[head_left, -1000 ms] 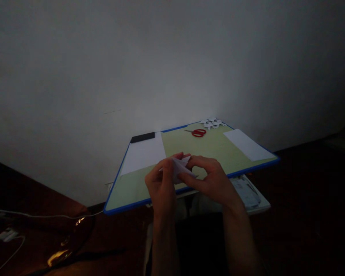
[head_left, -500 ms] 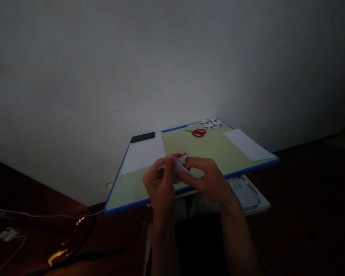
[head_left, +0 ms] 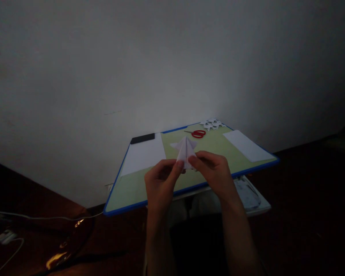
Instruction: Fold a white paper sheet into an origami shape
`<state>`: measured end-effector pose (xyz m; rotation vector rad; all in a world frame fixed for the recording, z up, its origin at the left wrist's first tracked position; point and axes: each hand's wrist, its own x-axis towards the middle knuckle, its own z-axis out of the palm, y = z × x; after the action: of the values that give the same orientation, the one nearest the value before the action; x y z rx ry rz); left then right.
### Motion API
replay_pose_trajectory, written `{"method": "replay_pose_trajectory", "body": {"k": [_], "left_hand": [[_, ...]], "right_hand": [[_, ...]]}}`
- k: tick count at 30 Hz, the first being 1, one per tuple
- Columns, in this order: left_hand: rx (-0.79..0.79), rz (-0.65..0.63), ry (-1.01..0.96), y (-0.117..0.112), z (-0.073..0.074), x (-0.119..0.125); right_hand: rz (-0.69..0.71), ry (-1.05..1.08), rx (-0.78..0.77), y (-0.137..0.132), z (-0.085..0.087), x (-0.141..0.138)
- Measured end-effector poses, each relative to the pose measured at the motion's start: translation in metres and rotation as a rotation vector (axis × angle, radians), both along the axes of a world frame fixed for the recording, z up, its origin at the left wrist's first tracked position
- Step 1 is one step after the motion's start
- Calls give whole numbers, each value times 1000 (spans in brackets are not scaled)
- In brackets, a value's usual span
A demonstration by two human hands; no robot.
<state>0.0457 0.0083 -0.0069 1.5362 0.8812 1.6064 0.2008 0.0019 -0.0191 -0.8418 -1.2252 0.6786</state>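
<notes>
A folded white paper figure (head_left: 186, 150) is held up above the near part of the table. Its pointed tip faces away from me, with a small flap sticking out on each side and a crease down the middle. My left hand (head_left: 162, 180) pinches its lower left corner between thumb and fingers. On the lower right corner, my right hand (head_left: 214, 172) has a similar pinch, thumb on top. The fingertips beneath the paper are mostly hidden.
The pale green tabletop (head_left: 138, 195) has a blue rim. On it lie red-handled scissors (head_left: 198, 133), several folded paper pieces (head_left: 212, 124), a white sheet (head_left: 143, 155) under a dark flat object (head_left: 143, 138), and more white paper (head_left: 245, 145) at right. A drawer (head_left: 251, 195) sticks out below.
The folded paper has turned so its tip points away and its creased face shows. My hands have moved apart to its two lower corners.
</notes>
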Motion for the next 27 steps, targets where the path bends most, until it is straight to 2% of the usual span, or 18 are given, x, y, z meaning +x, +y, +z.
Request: {"method": "replay_pose_trajectory", "body": {"k": [5, 19, 27], "left_hand": [[12, 81, -45, 3, -1, 2], [-8, -98, -69, 5, -5, 2], [4, -75, -138, 7, -10, -1]], "right_hand": [[67, 12, 13, -2, 3, 1], [70, -24, 63, -2, -2, 5], [40, -127, 121, -8, 3, 7]]}}
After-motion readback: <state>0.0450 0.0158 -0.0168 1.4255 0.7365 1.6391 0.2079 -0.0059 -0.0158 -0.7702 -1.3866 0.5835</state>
